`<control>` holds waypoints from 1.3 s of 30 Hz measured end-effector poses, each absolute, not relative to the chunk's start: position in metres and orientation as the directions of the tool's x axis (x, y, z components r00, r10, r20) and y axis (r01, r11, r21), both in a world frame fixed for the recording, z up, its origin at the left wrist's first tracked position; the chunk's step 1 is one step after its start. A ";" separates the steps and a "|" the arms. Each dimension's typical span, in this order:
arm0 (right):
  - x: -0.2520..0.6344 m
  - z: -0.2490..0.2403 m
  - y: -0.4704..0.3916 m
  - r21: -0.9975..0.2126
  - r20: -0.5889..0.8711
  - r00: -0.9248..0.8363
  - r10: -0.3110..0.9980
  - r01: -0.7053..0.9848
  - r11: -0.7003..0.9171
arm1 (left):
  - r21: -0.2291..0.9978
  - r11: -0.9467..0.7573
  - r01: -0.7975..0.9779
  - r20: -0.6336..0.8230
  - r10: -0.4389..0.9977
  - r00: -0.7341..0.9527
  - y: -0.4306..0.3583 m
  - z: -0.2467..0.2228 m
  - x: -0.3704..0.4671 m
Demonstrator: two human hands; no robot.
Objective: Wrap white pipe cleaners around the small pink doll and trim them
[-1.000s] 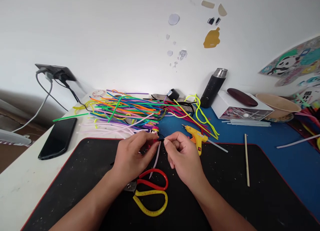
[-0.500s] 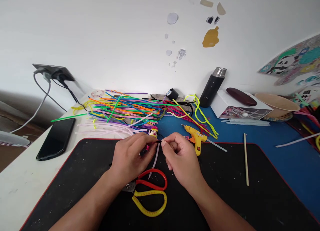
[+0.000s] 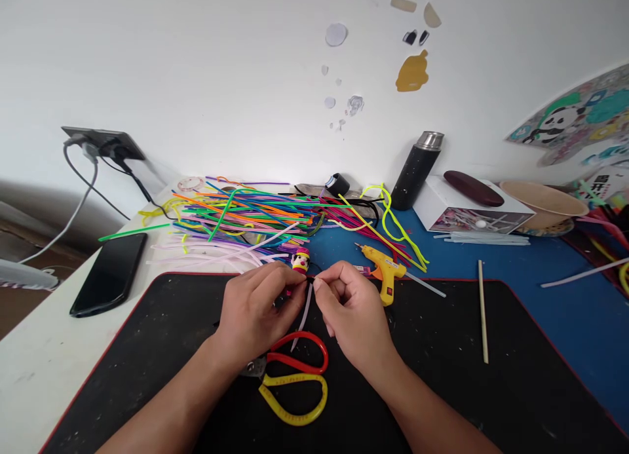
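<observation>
"Two pinches, one black piece [image 3: 310, 280]. Left hand [image 3: 263, 306] and right hand [image 3: 351, 310] both grasp it, thumb against finger, tips nearly meeting. Location?"

"Over the mat [image 3: 432, 375], near its far edge, just in front of the figure [image 3: 301, 260]."

"Does the left hand touch the figure too?"

"Cannot tell; the figure's lower part is hidden behind the fingers."

"Risks?"

"First, a slip. Very little of the piece shows, so the pads probably have little to hold; an uneven pull could free one end. Second, a knuckle pushed forward could tip the figure."

"And the pale strip [image 3: 303, 318]?"

"Directly below the fingertips, attachment unclear. If joined, a snag on it could tug the piece askew."

"Scissors [image 3: 292, 380]?"

"On the mat, near the left hand; a dropped wrist could knock them. Glue gun [image 3: 388, 270] lies just beyond the right hand. Heat not shown; a careless outward reach risks contact."
</observation>
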State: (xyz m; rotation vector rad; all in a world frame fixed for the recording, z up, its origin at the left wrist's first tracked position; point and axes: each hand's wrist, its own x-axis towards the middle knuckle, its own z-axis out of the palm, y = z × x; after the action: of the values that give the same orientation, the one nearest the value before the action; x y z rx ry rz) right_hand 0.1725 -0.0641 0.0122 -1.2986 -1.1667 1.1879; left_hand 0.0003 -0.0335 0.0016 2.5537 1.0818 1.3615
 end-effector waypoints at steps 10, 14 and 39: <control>0.170 0.011 -0.065 -0.997 -0.074 0.053 0.996 0.023 -0.075 | 0.514 -0.673 0.531 0.647 0.711 0.275 -0.040 0.004 0.008; 0.172 0.011 -0.065 -0.996 -0.069 0.064 0.996 0.044 -0.072 | 0.548 -0.657 0.518 0.609 0.737 0.292 -0.038 0.002 0.007; 0.175 0.012 -0.062 -0.992 -0.119 -0.009 0.993 -0.040 -0.119 | 0.346 -0.783 0.517 0.683 0.588 0.434 -0.032 0.002 0.001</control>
State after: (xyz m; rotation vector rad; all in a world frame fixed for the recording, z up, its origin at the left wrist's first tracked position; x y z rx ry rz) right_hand 0.1745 -0.0620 0.0118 -1.2627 -1.1249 1.3198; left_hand 0.0007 -0.0318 0.0022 2.5876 0.9994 1.2847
